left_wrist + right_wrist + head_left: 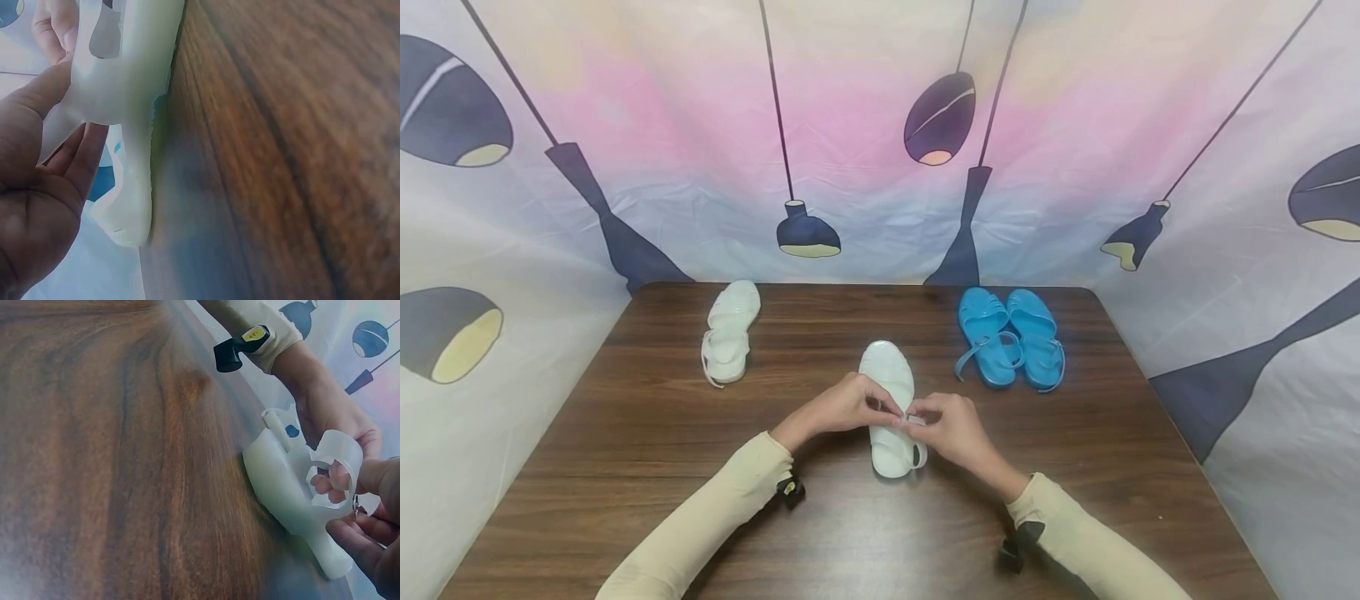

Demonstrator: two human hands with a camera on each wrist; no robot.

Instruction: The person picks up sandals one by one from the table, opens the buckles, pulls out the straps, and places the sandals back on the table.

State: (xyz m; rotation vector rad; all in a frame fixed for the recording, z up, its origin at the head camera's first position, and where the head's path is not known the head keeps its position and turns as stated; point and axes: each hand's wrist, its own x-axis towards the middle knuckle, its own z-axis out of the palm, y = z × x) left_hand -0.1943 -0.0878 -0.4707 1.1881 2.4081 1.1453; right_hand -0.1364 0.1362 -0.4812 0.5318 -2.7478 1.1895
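A white sandal (886, 372) lies sole down near the middle of the table, toe pointing away from me. My left hand (848, 403) pinches its ankle strap from the left side, above the footbed. From the right, my right hand (955, 429) pinches the strap at a small metal buckle (356, 505). The fingertips of both hands nearly meet there. In the left wrist view the pale strap (61, 128) passes between thumb and fingers. How far the strap runs through the buckle is hidden by the fingers.
Another white sandal (730, 325) lies at the back left of the brown wooden table (647, 433). Two blue sandals (983, 329) lie side by side at the back right. A cloth printed with lamps (685, 167) hangs behind the table and along its sides.
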